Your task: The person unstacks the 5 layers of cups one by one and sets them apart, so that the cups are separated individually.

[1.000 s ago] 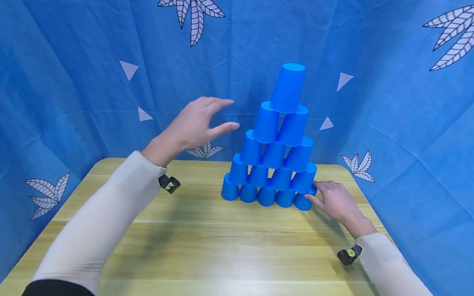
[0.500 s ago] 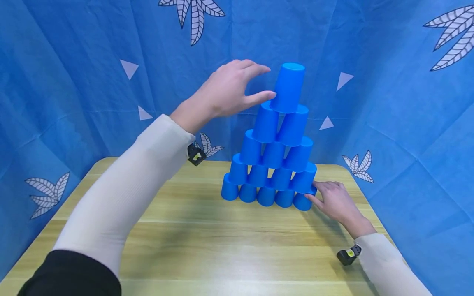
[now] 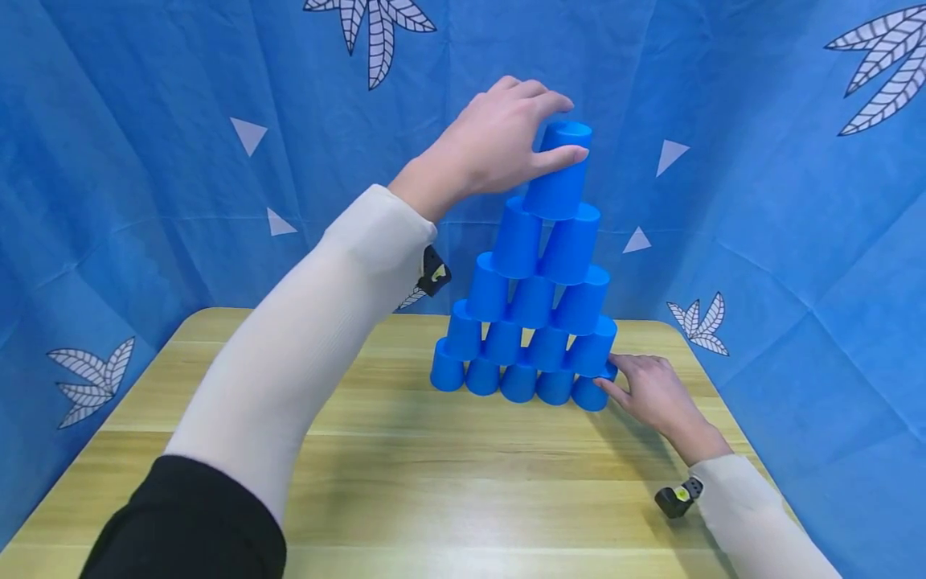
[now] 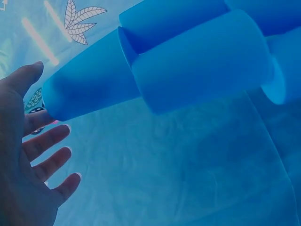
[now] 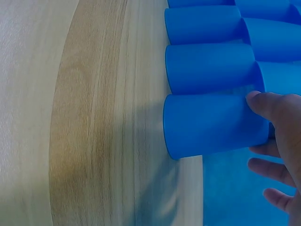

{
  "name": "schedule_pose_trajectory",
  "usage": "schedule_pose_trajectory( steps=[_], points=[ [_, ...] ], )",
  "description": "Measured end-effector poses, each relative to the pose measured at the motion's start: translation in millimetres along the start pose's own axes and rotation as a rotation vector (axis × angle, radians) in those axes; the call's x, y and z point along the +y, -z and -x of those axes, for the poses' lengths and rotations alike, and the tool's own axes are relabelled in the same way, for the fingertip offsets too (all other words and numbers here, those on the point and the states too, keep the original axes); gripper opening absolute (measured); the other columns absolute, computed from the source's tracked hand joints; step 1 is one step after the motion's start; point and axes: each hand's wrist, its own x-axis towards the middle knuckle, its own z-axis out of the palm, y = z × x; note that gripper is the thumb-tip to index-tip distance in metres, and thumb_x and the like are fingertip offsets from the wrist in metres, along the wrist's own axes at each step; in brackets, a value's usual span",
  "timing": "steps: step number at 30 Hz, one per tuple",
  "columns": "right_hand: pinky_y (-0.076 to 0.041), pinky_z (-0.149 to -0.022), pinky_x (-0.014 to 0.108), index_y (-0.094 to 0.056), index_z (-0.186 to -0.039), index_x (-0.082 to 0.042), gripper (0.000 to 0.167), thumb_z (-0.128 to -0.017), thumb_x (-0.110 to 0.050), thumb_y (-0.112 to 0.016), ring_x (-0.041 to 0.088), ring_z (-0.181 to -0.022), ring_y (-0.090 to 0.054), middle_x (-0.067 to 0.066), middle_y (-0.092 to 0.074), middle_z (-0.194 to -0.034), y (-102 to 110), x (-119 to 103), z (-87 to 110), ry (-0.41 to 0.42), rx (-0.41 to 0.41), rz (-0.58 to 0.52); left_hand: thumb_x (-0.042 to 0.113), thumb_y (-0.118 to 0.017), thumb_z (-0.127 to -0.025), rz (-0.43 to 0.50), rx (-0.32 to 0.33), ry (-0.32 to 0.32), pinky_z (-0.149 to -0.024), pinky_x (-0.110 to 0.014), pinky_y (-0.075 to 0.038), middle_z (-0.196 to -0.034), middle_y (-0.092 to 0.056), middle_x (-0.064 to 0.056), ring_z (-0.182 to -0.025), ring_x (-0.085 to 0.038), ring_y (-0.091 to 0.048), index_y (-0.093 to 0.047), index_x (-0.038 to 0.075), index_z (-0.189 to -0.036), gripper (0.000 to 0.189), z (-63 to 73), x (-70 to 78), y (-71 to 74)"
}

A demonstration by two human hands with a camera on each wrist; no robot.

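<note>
Blue plastic cups, all upside down, are stacked in a tapering pyramid on the wooden table, with a single top cup (image 3: 555,193). My left hand (image 3: 501,137) is at that top cup, thumb in front and fingers near its upper end. In the left wrist view the fingers are spread and the thumb (image 4: 28,77) stands apart from the cup (image 4: 94,80); whether a finger touches it is hard to tell. My right hand (image 3: 654,394) holds the bottom-row cup at the right end (image 3: 589,394), thumb (image 5: 263,103) on its near side and index finger partly hidden behind it.
The light wooden table (image 3: 434,498) extends toward me in front of the pyramid. Behind and beside it hangs a blue cloth (image 3: 347,145) with leaf and triangle prints, close to the table's back edge. Small black cameras (image 3: 434,272) sit on both wrists.
My left hand has moved right and upward from beside the pyramid to the top cup. My right hand has stayed at the right-end bottom cup, and the pyramid stands as before.
</note>
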Motion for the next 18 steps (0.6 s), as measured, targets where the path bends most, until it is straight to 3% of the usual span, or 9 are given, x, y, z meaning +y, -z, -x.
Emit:
schedule_pose_trajectory(
  steps=[11, 18],
  points=[
    [-0.045, -0.09, 0.061, -0.066, -0.117, 0.003, 0.047, -0.089, -0.035, -0.071, 0.039, -0.098, -0.067, 0.02, -0.07, -0.107, -2.5, 0.9, -2.0, 0.005, 0.019, -0.003, 0.066, -0.038, -0.094, -0.001, -0.047, 0.004, -0.112, -0.037, -0.028, -0.153, -0.04, 0.004, -0.14, -0.018, -0.033, -0.035, 0.026, -0.153, 0.071, -9.7, 2.8, -5.3],
    [-0.045, -0.088, 0.061, -0.066, -0.115, 0.002, 0.045, -0.09, -0.034, -0.071, 0.039, -0.097, -0.067, 0.019, -0.071, -0.106, -3.3, 2.9, -1.7, 0.016, 0.024, -0.002, 0.066, -0.039, -0.094, -0.01, 0.011, 0.019, -0.11, -0.033, -0.032, -0.151, -0.042, 0.006, -0.138, -0.016, -0.036, -0.037, 0.027, -0.152, 0.07, -2.4, -0.9, -0.1]
  ],
)
